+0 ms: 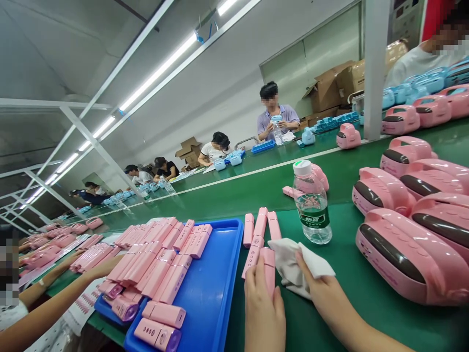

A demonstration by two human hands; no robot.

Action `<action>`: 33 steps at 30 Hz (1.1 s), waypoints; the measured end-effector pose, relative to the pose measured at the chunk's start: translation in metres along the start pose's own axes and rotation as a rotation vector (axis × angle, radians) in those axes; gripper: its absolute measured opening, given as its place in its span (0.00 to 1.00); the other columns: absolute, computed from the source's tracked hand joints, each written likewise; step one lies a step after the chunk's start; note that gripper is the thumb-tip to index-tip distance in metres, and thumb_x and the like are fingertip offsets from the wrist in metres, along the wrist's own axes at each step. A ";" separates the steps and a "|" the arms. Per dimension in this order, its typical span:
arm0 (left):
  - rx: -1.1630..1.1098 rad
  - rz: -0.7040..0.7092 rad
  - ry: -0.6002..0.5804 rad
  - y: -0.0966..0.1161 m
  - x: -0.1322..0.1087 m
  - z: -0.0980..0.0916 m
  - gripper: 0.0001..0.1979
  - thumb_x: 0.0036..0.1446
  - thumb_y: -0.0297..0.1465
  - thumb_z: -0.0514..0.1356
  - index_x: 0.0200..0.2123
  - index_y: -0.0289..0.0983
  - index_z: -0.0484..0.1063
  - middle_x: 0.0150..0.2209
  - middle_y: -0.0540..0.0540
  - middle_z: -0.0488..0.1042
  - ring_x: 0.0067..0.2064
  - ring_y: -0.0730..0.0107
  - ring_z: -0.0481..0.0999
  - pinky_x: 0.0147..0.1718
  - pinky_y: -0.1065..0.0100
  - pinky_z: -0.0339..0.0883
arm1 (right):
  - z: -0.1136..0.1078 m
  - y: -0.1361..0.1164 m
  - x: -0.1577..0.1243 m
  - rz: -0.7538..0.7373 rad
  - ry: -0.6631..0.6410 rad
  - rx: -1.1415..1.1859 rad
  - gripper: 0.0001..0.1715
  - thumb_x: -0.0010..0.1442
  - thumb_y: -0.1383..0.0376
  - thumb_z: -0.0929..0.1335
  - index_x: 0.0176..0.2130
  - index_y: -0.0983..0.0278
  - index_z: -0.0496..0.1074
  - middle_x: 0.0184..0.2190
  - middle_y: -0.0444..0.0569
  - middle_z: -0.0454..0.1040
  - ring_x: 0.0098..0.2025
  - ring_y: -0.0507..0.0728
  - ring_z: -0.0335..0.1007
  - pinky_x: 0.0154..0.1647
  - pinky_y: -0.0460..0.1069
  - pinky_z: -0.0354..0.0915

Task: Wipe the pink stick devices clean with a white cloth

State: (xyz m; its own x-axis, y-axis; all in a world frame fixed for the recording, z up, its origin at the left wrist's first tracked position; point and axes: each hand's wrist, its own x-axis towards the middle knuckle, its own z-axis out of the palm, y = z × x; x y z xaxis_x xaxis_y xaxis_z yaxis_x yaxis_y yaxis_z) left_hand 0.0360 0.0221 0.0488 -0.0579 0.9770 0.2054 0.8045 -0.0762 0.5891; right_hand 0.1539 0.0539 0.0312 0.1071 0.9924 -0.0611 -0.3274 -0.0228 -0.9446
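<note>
My left hand (263, 305) is closed around a slim pink plastic case (269, 276), its fingers lying along the top face. Just beyond the fingertips, several more pink cases (260, 222) lie on the green table. A white cloth (289, 261) is pinched in my right hand (322, 288), and its left edge reaches close to the held case. To the left is a blue tray (216, 274) with pink cases (164, 274) stacked in its left part. Some of those cases have round markings and a purple end.
Behind the cloth stands a clear water bottle (313, 205) with a green label. Pink handled housings (399, 254) with dark windows crowd the right side. A co-worker's arm (54, 308) reaches in from the left. Other people sit across the green conveyor belt (234, 195).
</note>
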 end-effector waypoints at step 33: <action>0.931 -0.349 -0.034 -0.088 -0.032 -0.119 0.24 0.51 0.18 0.44 0.50 0.30 0.64 0.50 0.34 0.66 0.51 0.55 0.66 0.47 0.57 0.61 | -0.007 0.032 0.001 -0.141 -0.393 -0.140 0.20 0.55 0.60 0.63 0.48 0.60 0.67 0.54 0.52 0.61 0.55 0.64 0.59 0.56 0.59 0.57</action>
State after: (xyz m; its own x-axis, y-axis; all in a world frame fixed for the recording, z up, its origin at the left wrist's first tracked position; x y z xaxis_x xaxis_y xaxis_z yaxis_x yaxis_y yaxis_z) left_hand -0.1033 -0.0263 0.0835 -0.3742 0.9212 0.1067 0.8896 0.3890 -0.2392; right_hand 0.1498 0.0533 -0.0017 -0.2326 0.9570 0.1733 -0.2023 0.1266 -0.9711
